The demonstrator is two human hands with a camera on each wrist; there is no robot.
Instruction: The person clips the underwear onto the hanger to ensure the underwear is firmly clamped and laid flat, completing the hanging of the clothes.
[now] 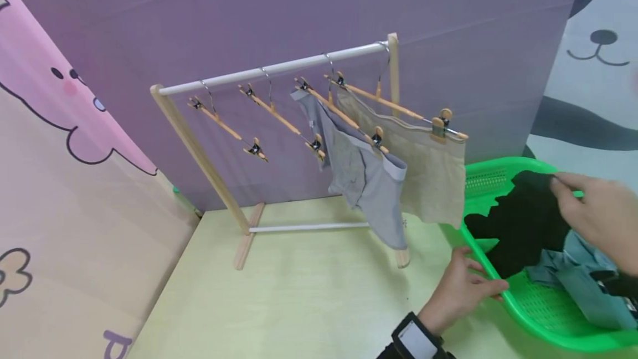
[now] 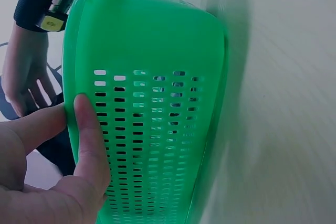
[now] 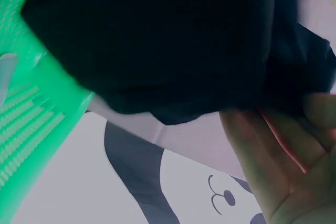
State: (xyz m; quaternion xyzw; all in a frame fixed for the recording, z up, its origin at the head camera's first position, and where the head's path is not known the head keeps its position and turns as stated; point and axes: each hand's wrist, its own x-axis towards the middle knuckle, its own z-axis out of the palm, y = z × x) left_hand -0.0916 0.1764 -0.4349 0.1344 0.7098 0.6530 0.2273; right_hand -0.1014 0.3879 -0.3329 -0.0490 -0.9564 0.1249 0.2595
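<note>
On the right in the head view, my right hand [image 1: 595, 212] pinches the upper edge of a black cloth garment [image 1: 535, 218] and lifts part of it above a green plastic basket [image 1: 540, 334]. The right wrist view shows the dark garment [image 3: 157, 45] hanging from the fingers; its kind cannot be made out. With thumb and fingers on either side of the rim, my left hand [image 1: 463, 292] grips the near left edge of the basket, as the left wrist view of the hand [image 2: 63, 166] confirms. Blue-teal clothing [image 1: 588, 281] lies in the basket.
Left of the basket stands a wooden rack with a white rail [image 1: 294, 65]. Grey shorts [image 1: 361, 165] and a beige cloth piece [image 1: 428, 173] hang from clip hangers. Two hangers [image 1: 284, 118] carry no clothing. Purple cloth [image 1: 299, 10] covers the wall behind.
</note>
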